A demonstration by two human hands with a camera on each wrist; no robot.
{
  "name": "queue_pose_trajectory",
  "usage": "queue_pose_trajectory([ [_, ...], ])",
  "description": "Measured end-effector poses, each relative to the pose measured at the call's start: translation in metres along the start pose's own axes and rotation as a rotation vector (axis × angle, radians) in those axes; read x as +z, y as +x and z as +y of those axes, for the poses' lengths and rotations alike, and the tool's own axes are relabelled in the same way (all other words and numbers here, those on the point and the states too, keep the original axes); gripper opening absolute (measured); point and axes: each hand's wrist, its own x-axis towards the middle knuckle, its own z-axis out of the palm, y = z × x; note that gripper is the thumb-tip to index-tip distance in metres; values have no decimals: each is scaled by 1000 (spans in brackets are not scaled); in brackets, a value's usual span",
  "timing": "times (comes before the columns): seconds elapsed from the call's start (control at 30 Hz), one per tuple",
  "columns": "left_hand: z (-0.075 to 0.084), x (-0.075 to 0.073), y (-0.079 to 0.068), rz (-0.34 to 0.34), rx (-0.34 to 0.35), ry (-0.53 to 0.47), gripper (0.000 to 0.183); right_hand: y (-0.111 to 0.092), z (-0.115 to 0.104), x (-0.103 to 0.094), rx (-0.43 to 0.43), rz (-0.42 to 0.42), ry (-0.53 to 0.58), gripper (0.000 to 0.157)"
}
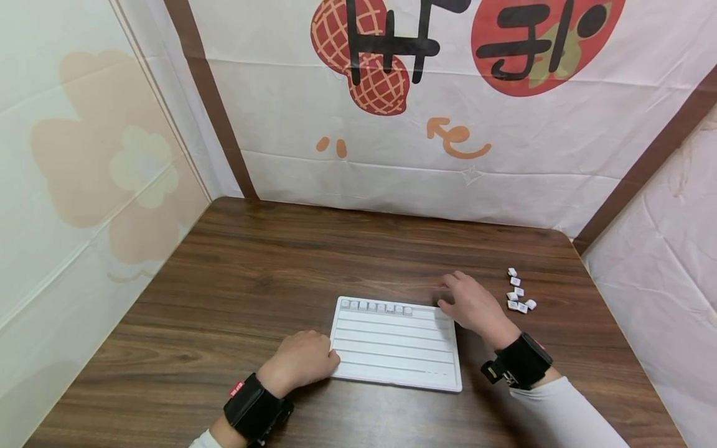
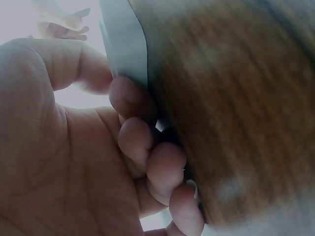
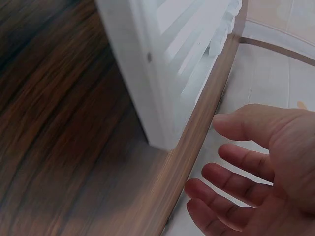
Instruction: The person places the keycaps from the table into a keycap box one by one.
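Observation:
A white keyboard base (image 1: 394,346) lies on the table with a row of white keycaps (image 1: 372,307) along the left part of its far edge. My left hand (image 1: 305,356) holds the base by its left side, thumb over the rim; in the left wrist view its curled fingers (image 2: 167,164) bunch against the edge. At the far right corner of the base, my right hand (image 1: 475,308) hovers with relaxed, spread fingers and nothing between them. The right wrist view shows these fingertips apart from the base's corner (image 3: 165,140).
Several loose white keycaps (image 1: 515,282) are scattered on the dark wooden table (image 1: 269,261) to the right of my right hand. Printed cloth (image 1: 280,112) hangs behind the table, with more cloth at both sides.

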Motion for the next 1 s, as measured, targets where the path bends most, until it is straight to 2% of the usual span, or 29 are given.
queue_pose_trajectory([
  [0.63,1,-1,-1,-14,-10,-6,25,-18,39,-1,51,59,-38,41],
  [1.0,1,0,-1,7,3,-6,27,-32,63,-3,75,107,-97,39],
])
